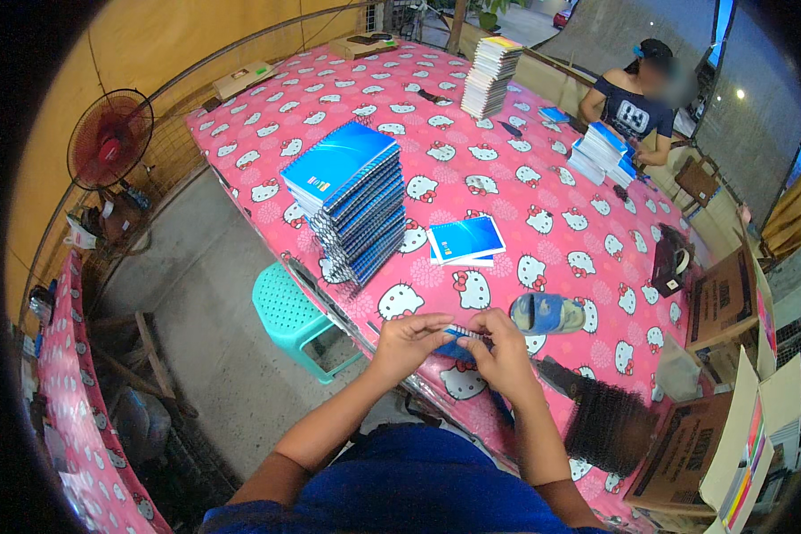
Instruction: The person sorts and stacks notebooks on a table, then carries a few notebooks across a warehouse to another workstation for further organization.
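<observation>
At the near edge of the table, my left hand (pixel 413 343) and my right hand (pixel 500 349) are closed on a small blue notebook (pixel 458 348). Fingertips of both hands pinch its upper edge, where a row of wire binding loops shows. My hands cover much of the cover. Just beyond lie a few loose notebooks (pixel 465 237) with blue covers. A tall stack of blue spiral notebooks (pixel 351 205) stands to the left of them. Beside my right hand lies a blue patterned slipper (pixel 554 314). A bundle of black binding wire (pixel 607 425) rests to its near right.
A pink patterned cloth covers the table (pixel 481 182). Across it, a person (pixel 636 111) handles blue notebooks (pixel 603 153) near a tall stack of books (pixel 491 78). Cardboard boxes (pixel 676 449) line the right side. A green stool (pixel 295 311) and a fan (pixel 111 141) stand left.
</observation>
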`<state>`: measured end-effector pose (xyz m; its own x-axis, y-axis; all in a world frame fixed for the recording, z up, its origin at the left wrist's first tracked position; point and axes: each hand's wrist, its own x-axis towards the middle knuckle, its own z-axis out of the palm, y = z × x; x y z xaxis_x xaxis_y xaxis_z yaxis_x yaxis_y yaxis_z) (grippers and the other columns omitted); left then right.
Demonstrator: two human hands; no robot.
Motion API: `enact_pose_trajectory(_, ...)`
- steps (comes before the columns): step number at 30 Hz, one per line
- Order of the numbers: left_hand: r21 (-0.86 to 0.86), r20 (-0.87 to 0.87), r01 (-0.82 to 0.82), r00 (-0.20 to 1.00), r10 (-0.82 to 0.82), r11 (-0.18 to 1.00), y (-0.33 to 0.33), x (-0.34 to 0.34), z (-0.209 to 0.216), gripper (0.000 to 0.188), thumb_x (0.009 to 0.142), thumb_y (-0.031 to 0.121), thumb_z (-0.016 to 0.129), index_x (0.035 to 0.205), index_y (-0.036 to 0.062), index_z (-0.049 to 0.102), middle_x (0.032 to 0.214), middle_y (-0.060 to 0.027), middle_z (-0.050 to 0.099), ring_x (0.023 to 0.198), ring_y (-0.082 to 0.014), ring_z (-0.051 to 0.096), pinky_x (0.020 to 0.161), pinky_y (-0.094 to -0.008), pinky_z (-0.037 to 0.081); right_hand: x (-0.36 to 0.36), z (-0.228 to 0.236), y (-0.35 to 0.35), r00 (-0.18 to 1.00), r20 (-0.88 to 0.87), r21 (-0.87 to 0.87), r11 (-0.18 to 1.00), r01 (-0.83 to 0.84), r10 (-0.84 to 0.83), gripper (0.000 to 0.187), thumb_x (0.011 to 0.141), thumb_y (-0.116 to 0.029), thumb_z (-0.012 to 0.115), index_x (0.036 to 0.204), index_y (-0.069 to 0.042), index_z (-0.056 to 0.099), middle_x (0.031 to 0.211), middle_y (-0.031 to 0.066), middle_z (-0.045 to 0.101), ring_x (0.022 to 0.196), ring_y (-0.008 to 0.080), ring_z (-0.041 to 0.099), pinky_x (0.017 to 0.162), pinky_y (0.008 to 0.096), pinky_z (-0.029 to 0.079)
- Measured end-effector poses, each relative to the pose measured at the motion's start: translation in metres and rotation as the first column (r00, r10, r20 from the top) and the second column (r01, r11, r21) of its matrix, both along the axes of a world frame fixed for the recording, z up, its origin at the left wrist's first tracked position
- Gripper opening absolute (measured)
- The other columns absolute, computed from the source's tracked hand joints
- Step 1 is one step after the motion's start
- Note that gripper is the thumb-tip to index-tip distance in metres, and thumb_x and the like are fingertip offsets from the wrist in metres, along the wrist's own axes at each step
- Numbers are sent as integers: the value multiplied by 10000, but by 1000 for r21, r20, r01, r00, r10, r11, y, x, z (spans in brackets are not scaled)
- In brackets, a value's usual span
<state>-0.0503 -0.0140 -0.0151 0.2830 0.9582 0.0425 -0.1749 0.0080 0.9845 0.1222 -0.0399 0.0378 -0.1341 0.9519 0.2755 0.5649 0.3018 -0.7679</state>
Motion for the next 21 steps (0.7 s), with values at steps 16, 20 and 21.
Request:
enact_pose_trajectory(16,491,-241,-176,914,327,853,-2,17,16,215,777,-38,651,986,10,668,951,-101,652,865,-165,629,737,-255,495,52,-74,-112,724,609,137,942,305,-323,496,809,-276,644,1207,-13,507,1068,214,551,1023,372,521,913,460,392)
enact_pose_trajectory(20,580,-191,-191,913,360,792,-1,25,17,214,762,-76,637,956,7,676,948,-112,648,854,-176,630,708,-261,498,44,-63,-89,937,128,-59,941,334,-324,417,826,-225,625,1181,-26,535,958,170,538,925,329,518,815,437,414)
enact_pose_trajectory(21,603,-184,-191,911,368,774,-2,27,19,216,759,-82,635,951,7,678,949,-115,647,851,-179,630,706,-263,498,35,-45,-81,945,110,-14,950,312,-308,410,828,-216,623,1180,-25,534,956,171,537,917,328,519,807,432,416)
